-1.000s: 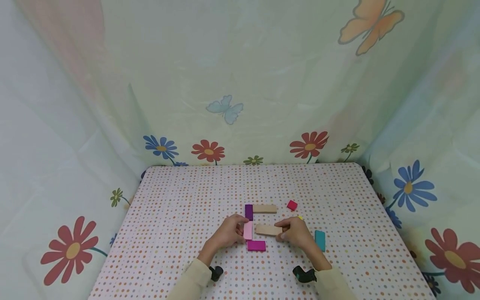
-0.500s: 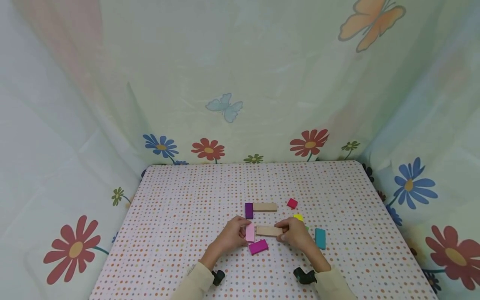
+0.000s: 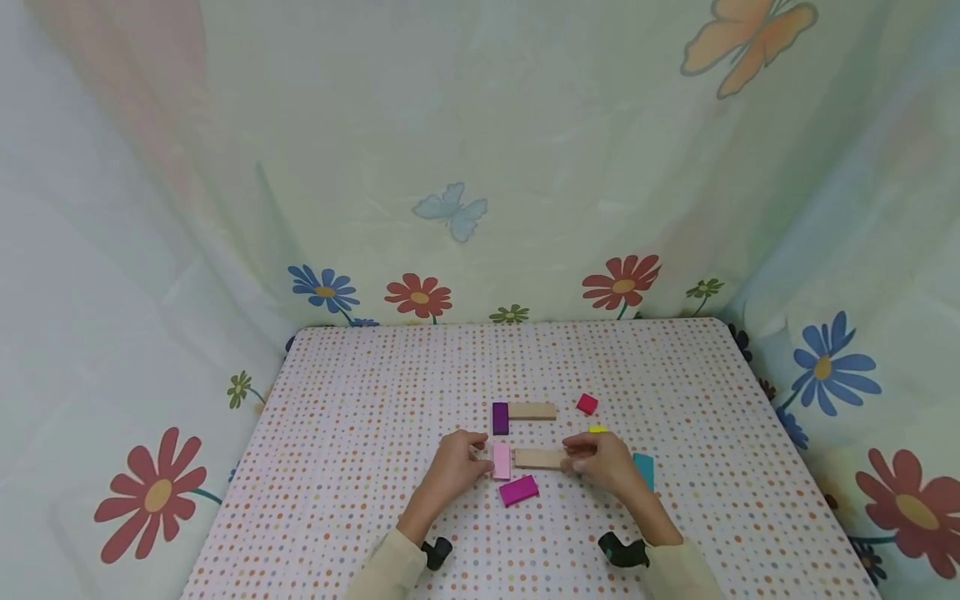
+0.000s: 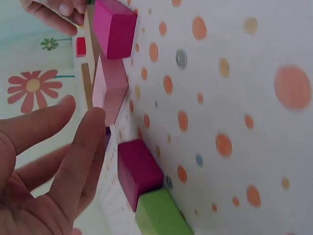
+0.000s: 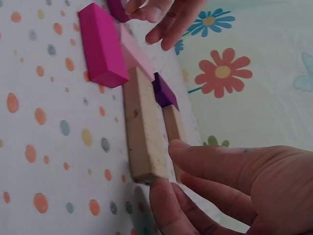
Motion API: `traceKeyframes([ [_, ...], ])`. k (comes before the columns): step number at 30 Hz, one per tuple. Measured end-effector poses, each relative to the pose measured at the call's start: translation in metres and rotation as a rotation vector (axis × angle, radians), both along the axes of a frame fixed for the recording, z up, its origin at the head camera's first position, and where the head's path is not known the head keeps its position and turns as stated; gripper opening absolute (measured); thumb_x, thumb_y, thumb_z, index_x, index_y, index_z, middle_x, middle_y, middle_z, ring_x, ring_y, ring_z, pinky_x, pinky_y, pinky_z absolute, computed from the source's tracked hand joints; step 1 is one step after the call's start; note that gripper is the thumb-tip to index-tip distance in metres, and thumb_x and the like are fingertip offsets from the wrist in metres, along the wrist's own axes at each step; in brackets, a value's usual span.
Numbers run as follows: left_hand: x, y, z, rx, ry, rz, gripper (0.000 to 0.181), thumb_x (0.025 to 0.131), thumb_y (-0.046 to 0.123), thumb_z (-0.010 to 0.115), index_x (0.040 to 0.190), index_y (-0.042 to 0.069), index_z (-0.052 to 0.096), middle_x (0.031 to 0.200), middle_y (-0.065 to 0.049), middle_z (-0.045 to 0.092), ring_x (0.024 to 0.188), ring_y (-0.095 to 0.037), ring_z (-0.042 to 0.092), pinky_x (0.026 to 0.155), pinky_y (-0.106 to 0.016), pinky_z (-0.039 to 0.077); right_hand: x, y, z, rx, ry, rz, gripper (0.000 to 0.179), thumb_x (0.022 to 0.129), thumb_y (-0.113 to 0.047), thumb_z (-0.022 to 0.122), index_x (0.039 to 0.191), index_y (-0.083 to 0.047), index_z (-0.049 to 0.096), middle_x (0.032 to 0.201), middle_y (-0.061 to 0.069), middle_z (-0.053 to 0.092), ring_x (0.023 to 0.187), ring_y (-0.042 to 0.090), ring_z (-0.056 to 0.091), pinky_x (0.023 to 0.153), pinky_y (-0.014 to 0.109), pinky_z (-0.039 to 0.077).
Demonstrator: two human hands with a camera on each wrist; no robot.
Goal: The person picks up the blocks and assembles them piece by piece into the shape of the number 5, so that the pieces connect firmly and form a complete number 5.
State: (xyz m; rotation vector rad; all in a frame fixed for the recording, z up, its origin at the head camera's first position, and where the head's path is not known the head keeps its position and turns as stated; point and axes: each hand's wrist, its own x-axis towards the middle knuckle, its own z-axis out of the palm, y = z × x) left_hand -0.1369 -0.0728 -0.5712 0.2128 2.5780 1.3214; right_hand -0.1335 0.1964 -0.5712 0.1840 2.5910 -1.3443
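My left hand (image 3: 452, 463) is beside the light pink block (image 3: 502, 461), its fingers loosely bent with nothing between them; in the left wrist view the fingertips lie close to that block. At the near wooden block's (image 3: 538, 459) right end, my right hand (image 3: 606, 463) has thumb and fingers spread apart. One right fingertip is at the block's end corner in the right wrist view; whether it touches cannot be told. The wooden block's left end meets the pink block's side or nearly so. A magenta block (image 3: 519, 491) lies slanted just in front of them.
Farther back, a purple block (image 3: 500, 418) adjoins another wooden block (image 3: 533, 412). A red block (image 3: 587, 404), a yellow block (image 3: 597, 429) and a teal block (image 3: 645, 470) lie to the right. The left wrist view shows a dark magenta block (image 4: 139, 172) and a green block (image 4: 164, 215).
The magenta block has turned from straight to slanted. The pink block has shifted slightly right. My right hand has let go of the wooden block and moved right; my left fingers have left the pink block.
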Motion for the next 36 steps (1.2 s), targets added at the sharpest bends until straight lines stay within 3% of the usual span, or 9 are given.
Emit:
traceKeyframes([
  [5,0.001,0.009,-0.002,-0.007,-0.126,0.071,0.049,0.090,0.010,0.084,0.131,-0.013,0.067,0.080,-0.003,0.074,0.055,-0.011,0.068,0.052,-0.020,0.053,-0.001,-0.003,-0.003,0.034,-0.040,-0.011,0.034,0.088,0.002,0.080,0.121,0.004,0.075,0.107,0.016,0.078,0.091,0.020,0.072,0.073,0.031,0.059],
  [10,0.004,0.013,-0.005,-0.020,-0.212,0.084,0.055,0.087,0.010,0.087,0.133,-0.012,0.065,0.076,0.000,0.068,0.052,-0.017,0.070,0.046,-0.020,0.051,-0.001,-0.007,-0.004,0.093,-0.021,0.012,0.030,0.088,0.000,0.082,0.117,0.002,0.078,0.103,0.013,0.077,0.090,0.020,0.070,0.076,0.034,0.060],
  [17,0.006,0.010,-0.009,0.001,-0.169,0.095,0.047,0.087,0.008,0.086,0.126,-0.010,0.068,0.084,-0.001,0.065,0.053,-0.017,0.069,0.048,-0.021,0.054,-0.003,-0.008,-0.008,0.069,0.003,0.043,0.024,0.088,0.000,0.082,0.112,-0.001,0.080,0.100,0.009,0.077,0.090,0.018,0.070,0.077,0.035,0.060],
  [23,0.004,0.012,-0.009,0.014,-0.137,0.067,0.040,0.090,0.009,0.083,0.123,-0.009,0.070,0.081,-0.001,0.065,0.050,-0.017,0.067,0.046,-0.022,0.052,-0.003,-0.008,-0.008,0.065,0.018,0.039,0.024,0.088,0.001,0.081,0.112,0.000,0.080,0.100,0.009,0.077,0.089,0.018,0.071,0.078,0.036,0.060],
  [31,0.006,0.015,-0.007,0.002,-0.152,0.043,0.047,0.086,0.009,0.087,0.125,-0.009,0.067,0.080,0.001,0.062,0.049,-0.008,0.057,0.045,-0.018,0.046,-0.002,-0.007,-0.009,0.061,0.021,0.040,0.025,0.089,0.000,0.081,0.114,0.001,0.079,0.100,0.010,0.078,0.090,0.018,0.072,0.078,0.035,0.061],
  [36,0.005,0.017,-0.007,-0.027,-0.128,0.044,0.044,0.090,0.007,0.083,0.127,-0.010,0.066,0.076,0.000,0.060,0.046,-0.007,0.055,0.042,-0.017,0.043,-0.003,-0.008,-0.008,0.065,0.021,0.044,0.026,0.089,0.000,0.081,0.115,0.001,0.078,0.102,0.009,0.077,0.090,0.018,0.072,0.079,0.036,0.061],
])
